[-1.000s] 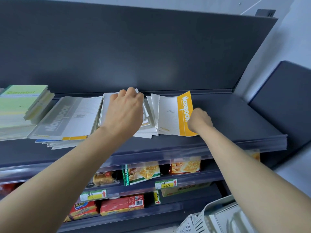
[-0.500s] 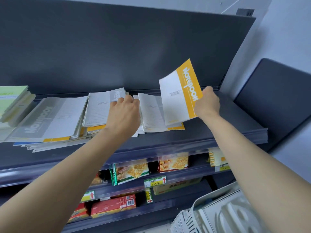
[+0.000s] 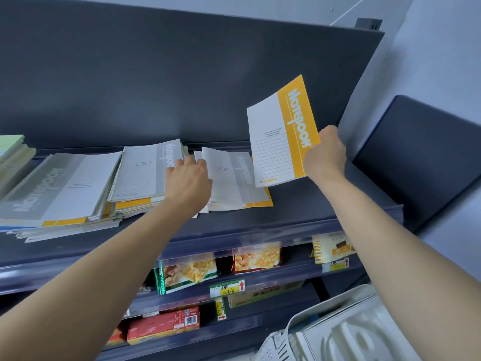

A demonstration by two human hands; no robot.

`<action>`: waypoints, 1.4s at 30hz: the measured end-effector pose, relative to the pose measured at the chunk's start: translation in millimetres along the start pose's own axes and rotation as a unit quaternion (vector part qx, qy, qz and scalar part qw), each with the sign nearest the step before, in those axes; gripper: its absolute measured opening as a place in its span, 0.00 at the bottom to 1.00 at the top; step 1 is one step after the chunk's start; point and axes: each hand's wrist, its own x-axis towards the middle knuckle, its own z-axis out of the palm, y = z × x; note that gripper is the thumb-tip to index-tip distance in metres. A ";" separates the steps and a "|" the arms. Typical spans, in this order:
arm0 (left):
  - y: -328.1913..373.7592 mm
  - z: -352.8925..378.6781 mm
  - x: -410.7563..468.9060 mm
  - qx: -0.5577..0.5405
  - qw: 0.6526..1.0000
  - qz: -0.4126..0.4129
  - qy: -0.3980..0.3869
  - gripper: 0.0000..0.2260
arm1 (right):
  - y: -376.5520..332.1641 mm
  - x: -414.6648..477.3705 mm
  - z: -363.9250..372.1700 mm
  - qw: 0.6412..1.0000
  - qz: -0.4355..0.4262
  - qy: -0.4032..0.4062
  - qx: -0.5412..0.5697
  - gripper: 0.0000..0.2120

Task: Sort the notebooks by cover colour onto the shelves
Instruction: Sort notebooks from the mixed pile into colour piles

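My right hand (image 3: 324, 155) grips a yellow-and-white notebook (image 3: 278, 136) by its yellow edge and holds it upright above the right part of the dark top shelf (image 3: 299, 204). My left hand (image 3: 188, 175) rests on the notebooks between two piles, its fingertips hidden behind the hand. A grey-and-white notebook (image 3: 231, 175) lies on top of the right pile, with a yellow one under it. Another grey-topped pile (image 3: 145, 173) sits left of my hand, and a bigger pile (image 3: 54, 188) lies further left. Green notebooks (image 3: 11, 149) are stacked at the far left.
Lower shelves carry snack boxes (image 3: 188, 273) and red packs (image 3: 164, 324) behind price tags (image 3: 226, 287). A white plastic basket (image 3: 338, 332) stands at the lower right. The dark back panel (image 3: 182, 74) rises behind the shelf, and a dark padded panel (image 3: 421, 157) is on the right.
My right hand has lifted the yellow notebook off the right pile and raised it upright. My left hand has stayed on the middle piles, shifting slightly.
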 end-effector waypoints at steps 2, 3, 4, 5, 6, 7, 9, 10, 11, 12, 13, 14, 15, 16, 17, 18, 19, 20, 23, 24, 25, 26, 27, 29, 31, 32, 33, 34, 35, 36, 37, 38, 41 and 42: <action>-9.2 -4.4 -1.1 0.009 1.000 -0.016 0.025 0.12 | -6.8 -0.1 6.0 1.000 -0.006 -0.016 0.011 0.05; -14.8 -6.8 -2.1 0.016 0.999 -0.027 0.034 0.12 | -11.9 -0.5 10.4 0.999 -0.011 -0.025 0.017 0.05; -21.3 -9.4 -3.4 0.024 0.998 -0.040 0.038 0.12 | -17.3 -1.5 15.6 0.999 -0.018 -0.034 0.022 0.05; -29.1 -12.0 -5.5 0.032 0.997 -0.056 0.036 0.12 | -23.2 -3.0 20.9 0.998 -0.026 -0.044 0.028 0.05; -38.4 -14.4 -8.2 0.041 0.996 -0.074 0.030 0.12 | -29.6 -4.8 26.7 0.997 -0.034 -0.054 0.034 0.05; -48.6 -16.5 -11.3 0.050 0.994 -0.095 0.022 0.12 | -35.8 -6.4 32.6 0.996 -0.042 -0.064 0.040 0.05; -70.0 -18.0 -17.6 0.064 0.989 -0.132 0.007 0.12 | -48.4 -9.9 44.3 0.994 -0.053 -0.077 0.051 0.05; -80.2 -17.2 -20.4 0.068 0.987 -0.147 -0.003 0.12 | -54.5 -11.6 50.0 0.994 -0.057 -0.081 0.056 0.06; -89.3 -16.1 -23.3 0.067 0.985 -0.158 -0.014 0.12 | -60.5 -13.3 55.6 0.993 -0.060 -0.085 0.063 0.06; -97.1 -14.7 -25.6 0.058 0.984 -0.167 -0.027 0.11 | -66.1 -14.9 60.3 0.992 -0.064 -0.090 0.068 0.07; -103.5 -13.2 -27.1 0.041 0.983 -0.175 -0.038 0.09 | -71.0 -16.1 64.3 0.990 -0.069 -0.096 0.072 0.07; -108.8 -11.9 -27.9 0.021 0.982 -0.182 -0.050 0.08 | -75.4 -17.4 67.6 0.989 -0.074 -0.101 0.074 0.07; -113.1 -10.5 -28.1 0.001 0.981 -0.185 -0.060 0.08 | -79.1 -18.6 70.2 0.988 -0.078 -0.106 0.075 0.07; -115.6 -9.5 -27.1 -0.017 0.980 -0.185 -0.069 0.09 | -81.9 -19.4 71.8 0.988 -0.081 -0.108 0.076 0.07; -118.1 -8.7 -25.3 -0.034 0.979 -0.187 -0.075 0.10 | -84.3 -20.1 73.8 0.988 -0.082 -0.109 0.076 0.07; -119.3 -8.7 -22.8 -0.052 0.977 -0.192 -0.079 0.12 | -86.4 -20.9 75.6 0.988 -0.082 -0.110 0.075 0.07; -119.7 -9.0 -20.0 -0.069 0.974 -0.200 -0.082 0.14 | -88.2 -21.6 76.9 0.988 -0.081 -0.111 0.073 0.07; -119.4 -9.5 -17.2 -0.082 0.971 -0.209 -0.083 0.16 | -89.9 -22.5 78.0 0.988 -0.079 -0.111 0.070 0.07; -118.4 -7.0 -7.8 -0.091 0.966 -0.232 -0.069 0.17 | -93.0 -23.1 79.6 0.989 -0.073 -0.108 0.068 0.07; -119.0 -5.6 -4.9 -0.092 0.965 -0.239 -0.062 0.16 | -93.3 -23.1 79.3 0.990 -0.072 -0.105 0.068 0.07; -120.6 -4.4 -2.1 -0.099 0.962 -0.249 -0.057 0.15 | -93.6 -22.8 79.4 0.990 -0.071 -0.103 0.068 0.07; -122.7 -3.7 0.8 -0.111 0.958 -0.258 -0.056 0.15 | -94.0 -22.4 79.2 0.990 -0.070 -0.100 0.068 0.06; -125.3 -3.5 3.2 -0.123 0.955 -0.262 -0.059 0.14 | -94.4 -21.9 79.0 0.991 -0.069 -0.097 0.067 0.06; -128.5 -5.3 6.4 -0.139 0.953 -0.262 -0.067 0.13 | -95.3 -20.8 78.4 0.992 -0.065 -0.091 0.064 0.06; -129.1 -7.4 8.6 -0.155 0.950 -0.264 -0.069 0.11 | -96.5 -20.0 78.7 0.992 -0.063 -0.089 0.063 0.05; -128.8 -7.3 10.1 -0.162 0.947 -0.268 -0.071 0.11 | -97.4 -19.8 79.1 0.992 -0.061 -0.089 0.062 0.05; -128.2 -7.3 11.7 -0.172 0.945 -0.269 -0.073 0.10 | -98.1 -19.6 79.8 0.992 -0.059 -0.087 0.063 0.05; -127.9 -6.9 13.1 -0.185 0.941 -0.273 -0.072 0.08 | -98.7 -19.5 80.2 0.993 -0.058 -0.086 0.063 0.05; -127.2 -8.1 13.2 -0.201 0.937 -0.276 -0.065 0.03 | -99.3 -19.4 80.8 0.993 -0.057 -0.085 0.063 0.05; -127.1 -9.1 13.3 -0.224 0.930 -0.284 -0.059 0.04 | -99.7 -19.5 81.0 0.993 -0.058 -0.083 0.064 0.05; -127.5 -10.4 13.2 -0.244 0.924 -0.292 -0.049 0.08 | -100.0 -19.6 81.2 0.993 -0.057 -0.082 0.065 0.05; -128.6 -12.0 13.4 -0.258 0.918 -0.299 -0.041 0.10 | -100.1 -20.0 80.8 0.993 -0.058 -0.082 0.067 0.04; -130.4 -20.1 9.4 -0.266 0.917 -0.298 -0.023 0.05 | -99.6 -22.0 79.3 0.993 -0.059 -0.080 0.067 0.04; -131.1 -24.1 7.0 -0.270 0.915 -0.298 -0.022 0.04 | -99.5 -22.9 78.4 0.993 -0.059 -0.080 0.067 0.05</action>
